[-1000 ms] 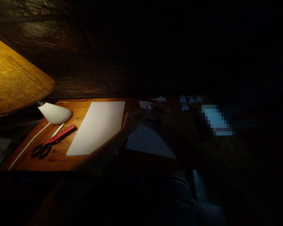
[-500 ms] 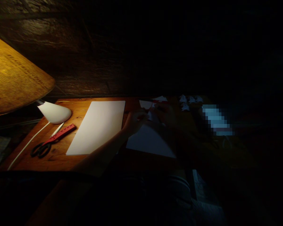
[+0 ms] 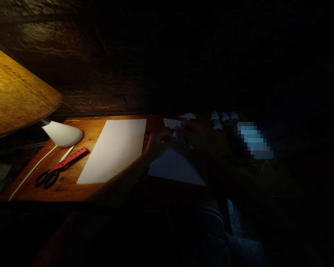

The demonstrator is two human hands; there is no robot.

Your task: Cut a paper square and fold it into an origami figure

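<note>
My left hand [image 3: 157,142] and my right hand [image 3: 196,136] meet over a small piece of white paper [image 3: 178,134] near the far edge of the wooden desk [image 3: 72,181]. Both hands have their fingers closed on that small paper; the right one is deep in shadow. Under them lies a white sheet [image 3: 175,167]. A larger white sheet [image 3: 114,150] lies to the left of my left hand.
A lamp with a woven shade [image 3: 13,100] and white base [image 3: 62,134] stands at the left, its cord trailing forward. Scissors [image 3: 47,177] and a red ruler [image 3: 72,157] lie beside it. Small folded white papers [image 3: 221,118] sit at the back right. The surroundings are dark.
The hands have shifted slightly over the small paper; the view has drifted a little. Nothing else has moved.
</note>
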